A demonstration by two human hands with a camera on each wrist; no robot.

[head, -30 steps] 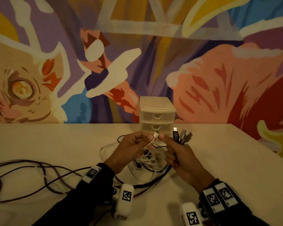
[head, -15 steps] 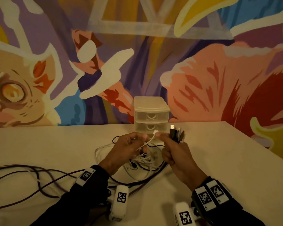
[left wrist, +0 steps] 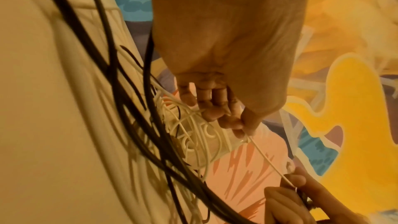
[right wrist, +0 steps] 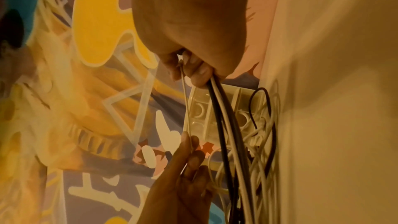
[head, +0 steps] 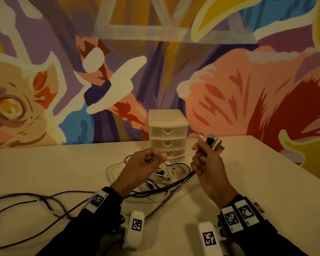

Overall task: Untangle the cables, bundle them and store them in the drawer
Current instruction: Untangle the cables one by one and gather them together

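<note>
A tangle of white and black cables [head: 161,176] lies on the beige table [head: 248,182] in front of a small translucent drawer unit [head: 168,133]. My right hand [head: 204,154] is raised and grips a bunch of cable plugs [head: 213,143], black and grey cords [right wrist: 224,117] hanging from it. My left hand [head: 151,159] pinches a thin white cable [head: 179,155] that runs taut across to the right hand; the pinch also shows in the left wrist view [left wrist: 243,129]. All three drawers look closed.
Long dark cables [head: 35,206] trail across the table to the left edge. A painted mural wall [head: 155,61] stands right behind the table. The table's right edge runs diagonally at the right [head: 294,161].
My hands have drawn apart: the right hand rose and moved right with the plugs, and the white cable now stretches taut between the two hands.
</note>
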